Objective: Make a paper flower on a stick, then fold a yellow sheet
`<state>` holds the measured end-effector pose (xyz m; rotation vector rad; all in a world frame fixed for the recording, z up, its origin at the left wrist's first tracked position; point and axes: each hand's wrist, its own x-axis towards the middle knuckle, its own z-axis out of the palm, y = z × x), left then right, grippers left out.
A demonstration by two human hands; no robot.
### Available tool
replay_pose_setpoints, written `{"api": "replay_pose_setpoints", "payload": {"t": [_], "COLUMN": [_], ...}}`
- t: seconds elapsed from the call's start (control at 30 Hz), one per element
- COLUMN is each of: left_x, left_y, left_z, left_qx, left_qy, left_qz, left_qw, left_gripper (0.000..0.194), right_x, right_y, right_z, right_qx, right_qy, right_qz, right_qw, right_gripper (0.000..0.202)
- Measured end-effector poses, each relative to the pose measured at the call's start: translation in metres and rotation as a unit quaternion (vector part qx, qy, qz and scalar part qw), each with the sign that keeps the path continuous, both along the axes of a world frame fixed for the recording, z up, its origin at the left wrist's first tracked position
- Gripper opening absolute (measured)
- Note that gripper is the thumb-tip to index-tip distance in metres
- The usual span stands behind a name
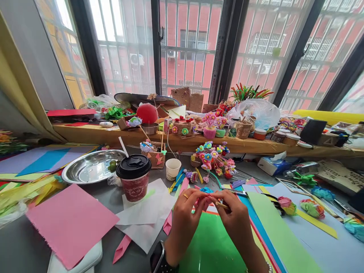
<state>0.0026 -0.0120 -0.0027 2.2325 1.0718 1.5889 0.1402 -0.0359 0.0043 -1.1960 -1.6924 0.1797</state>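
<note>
My left hand (188, 210), with a ring on it and a dark watch at the wrist, is closed on a small pink piece (205, 198), mostly hidden by the fingers. My right hand (233, 212) meets it there, fingertips pinched together, with a thin tan stick-like tool (222, 206) showing among its fingers. Whether the pink piece is paper or yarn I cannot tell. Below both hands lies a glossy green surface (212, 242). Folded pink paper strips (121, 248) lie to the left.
Left of my hands stand a lidded drink cup (133, 185) with a straw, a steel tray (75, 172) and a pink sheet (72, 223). Behind are a paper cup (173, 169) and crocheted flowers (210, 155). Coloured papers (273, 223) and crepe flowers (313, 208) lie right.
</note>
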Motion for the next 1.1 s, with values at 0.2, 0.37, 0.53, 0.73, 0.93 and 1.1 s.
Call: {"api": "replay_pose_setpoints", "payload": {"t": [0.2,0.37,0.53,0.73,0.93,1.1], "left_x": [-0.001,-0.002,-0.008,-0.011,-0.012,-0.013], "left_y": [0.000,0.001,0.006,0.006,0.004,0.008], "left_z": [0.000,0.002,0.006,0.011,0.013,0.009], "left_qx": [0.007,-0.030,-0.106,-0.142,-0.194,-0.239], "left_qy": [0.002,-0.001,0.015,0.044,-0.028,-0.055], "left_qz": [0.004,-0.011,-0.065,-0.113,-0.168,-0.206], "left_qw": [1.000,0.999,0.992,0.982,0.966,0.947], "left_gripper": [0.009,0.008,0.006,0.004,0.012,0.015], "right_x": [-0.001,-0.001,-0.004,-0.006,-0.004,0.001], "right_y": [0.000,0.000,0.000,-0.001,-0.001,0.001], "right_z": [0.000,0.000,0.000,-0.001,0.002,0.001], "right_qx": [0.037,0.052,0.046,0.023,0.010,-0.036], "right_qy": [-0.012,-0.032,-0.044,-0.048,-0.023,-0.056], "right_qz": [-0.009,-0.010,0.000,0.014,0.041,0.073], "right_qw": [0.999,0.998,0.998,0.999,0.999,0.995], "right_gripper": [0.010,0.011,0.012,0.012,0.013,0.023]}}
